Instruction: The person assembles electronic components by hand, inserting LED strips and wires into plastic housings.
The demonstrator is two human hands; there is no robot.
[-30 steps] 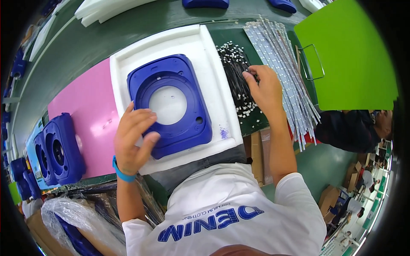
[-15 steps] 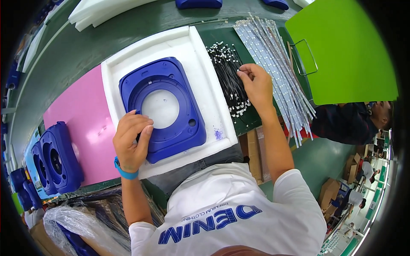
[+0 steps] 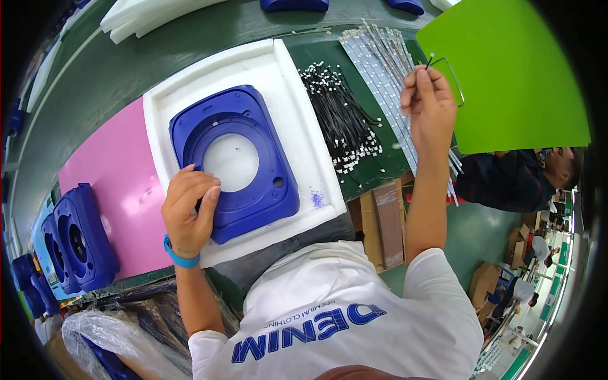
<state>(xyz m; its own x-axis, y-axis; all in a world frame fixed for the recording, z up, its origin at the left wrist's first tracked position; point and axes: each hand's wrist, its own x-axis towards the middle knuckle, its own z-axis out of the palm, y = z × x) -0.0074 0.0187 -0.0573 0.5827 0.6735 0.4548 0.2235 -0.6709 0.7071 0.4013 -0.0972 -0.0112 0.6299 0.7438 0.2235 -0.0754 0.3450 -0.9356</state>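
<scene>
White foam forms a shallow tray [image 3: 306, 120] with raised walls, and in it lies a blue plastic frame [image 3: 272, 158], flat and slightly turned. The tray's floor shows through the frame's large round opening, and violet-blue specks [image 3: 316, 197] dot the tray near its lower right corner.

The left hand [image 3: 190, 206] is at the frame's lower left edge, fingers curled and thumb close to them; whether they grip the edge I cannot tell. A blue band [image 3: 182, 259] circles that wrist. The right hand [image 3: 432, 111] pinches a short black lead [image 3: 430, 59] between thumb and fingertips, its pale tip sticking up in front of a bright green panel [image 3: 519, 76] with a wire handle.

Right of the tray lie a heap of black leads [image 3: 339, 123] with white connectors and a fan of pale strips [image 3: 373, 69]. To the left, blue parts [image 3: 95, 240] stand by a pink sheet [image 3: 114, 183].

Large blue lettering [image 3: 310, 335] and a smaller line of print run across the person's white shirt [image 3: 405, 329].
</scene>
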